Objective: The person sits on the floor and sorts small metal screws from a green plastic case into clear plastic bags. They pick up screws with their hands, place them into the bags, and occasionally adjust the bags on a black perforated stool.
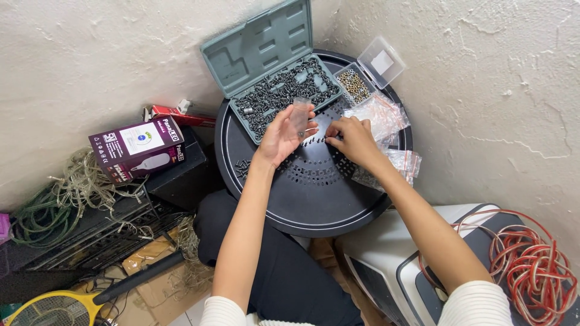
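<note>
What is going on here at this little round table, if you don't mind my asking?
A person sits at a round black perforated table. The left hand holds up a small clear plastic bag; the right hand pinches small dark screws off the tabletop. An open grey-green plastic case full of dark screws lies behind.

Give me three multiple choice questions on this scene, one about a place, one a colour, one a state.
1. Where does the grey-green case of small dark screws lie?
A. at the black round table's far edge
B. on the floor
C. on the person's lap

2. What colour is the wire coil at lower right?
A. blue
B. red
C. yellow

3. How is the small clear box of brassy pieces?
A. taped shut
B. upside down
C. lid open

Answers: 1 A, it lies by the wall corner. 2 B, its loops are red. 3 C, its lid is tipped back.
</note>
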